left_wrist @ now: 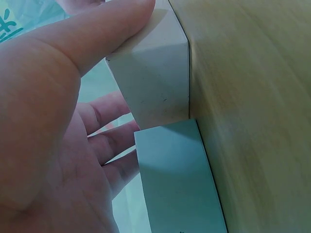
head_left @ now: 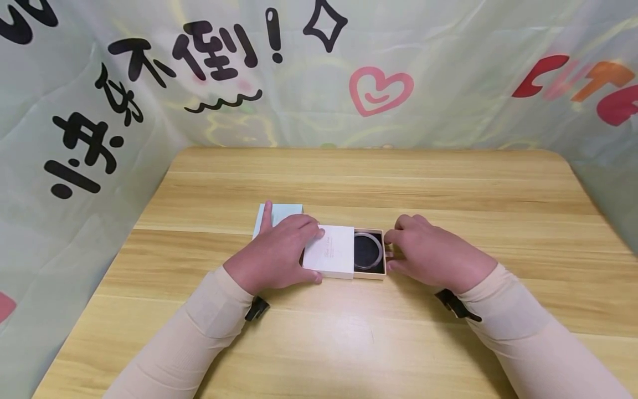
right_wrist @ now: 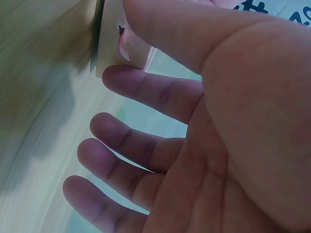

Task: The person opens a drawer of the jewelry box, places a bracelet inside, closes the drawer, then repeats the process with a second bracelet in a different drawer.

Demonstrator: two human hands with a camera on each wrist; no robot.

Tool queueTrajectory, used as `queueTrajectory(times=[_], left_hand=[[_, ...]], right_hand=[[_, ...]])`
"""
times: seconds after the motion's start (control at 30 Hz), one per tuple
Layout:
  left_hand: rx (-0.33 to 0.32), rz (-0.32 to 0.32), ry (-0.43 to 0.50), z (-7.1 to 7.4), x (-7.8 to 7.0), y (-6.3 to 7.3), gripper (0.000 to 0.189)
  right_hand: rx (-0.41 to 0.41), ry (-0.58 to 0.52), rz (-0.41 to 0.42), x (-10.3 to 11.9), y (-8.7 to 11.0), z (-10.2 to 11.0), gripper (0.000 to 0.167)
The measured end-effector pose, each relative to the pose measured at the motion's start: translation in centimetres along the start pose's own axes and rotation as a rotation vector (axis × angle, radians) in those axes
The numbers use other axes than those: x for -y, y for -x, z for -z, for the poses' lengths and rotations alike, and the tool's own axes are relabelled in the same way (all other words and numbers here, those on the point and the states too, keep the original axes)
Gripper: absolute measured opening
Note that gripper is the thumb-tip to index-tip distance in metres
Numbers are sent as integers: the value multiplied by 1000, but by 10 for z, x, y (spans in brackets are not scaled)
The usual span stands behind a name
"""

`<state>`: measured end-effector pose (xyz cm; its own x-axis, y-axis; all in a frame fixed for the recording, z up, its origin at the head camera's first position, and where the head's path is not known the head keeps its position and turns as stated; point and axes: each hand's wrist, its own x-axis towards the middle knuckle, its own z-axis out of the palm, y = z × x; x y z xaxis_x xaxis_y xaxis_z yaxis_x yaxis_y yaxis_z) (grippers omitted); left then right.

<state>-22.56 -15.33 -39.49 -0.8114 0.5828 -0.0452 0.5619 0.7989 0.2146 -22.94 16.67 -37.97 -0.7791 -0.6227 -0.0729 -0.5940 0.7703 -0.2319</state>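
Observation:
A white box sleeve [head_left: 331, 249] with small pink print lies on the table, its drawer [head_left: 369, 276] partly out on the right. Inside the drawer a clear, pale bangle [head_left: 381, 249] rests on black lining. My left hand [head_left: 276, 252] grips the sleeve, thumb along the near side and fingers at the far side. At the drawer's outer end is my right hand [head_left: 433, 252]; its thumb and index fingertip touch that end. A small pink ribbon tab [right_wrist: 124, 46] hangs from the end face between them. The other right fingers extend loosely, holding nothing.
Partly under my left hand and touching the sleeve's left end, a light blue box [left_wrist: 170, 170] sits on the wooden table [head_left: 349, 343]. A printed cloth [head_left: 299, 100] hangs behind the table and down its left and right sides.

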Motion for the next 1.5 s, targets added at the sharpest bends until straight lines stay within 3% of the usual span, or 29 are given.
queueTrajectory(times=[1.5], left_hand=[[14,-4,16,1,2,1,79]], right_hand=[[-30,1,45,14,-12,-5,26]])
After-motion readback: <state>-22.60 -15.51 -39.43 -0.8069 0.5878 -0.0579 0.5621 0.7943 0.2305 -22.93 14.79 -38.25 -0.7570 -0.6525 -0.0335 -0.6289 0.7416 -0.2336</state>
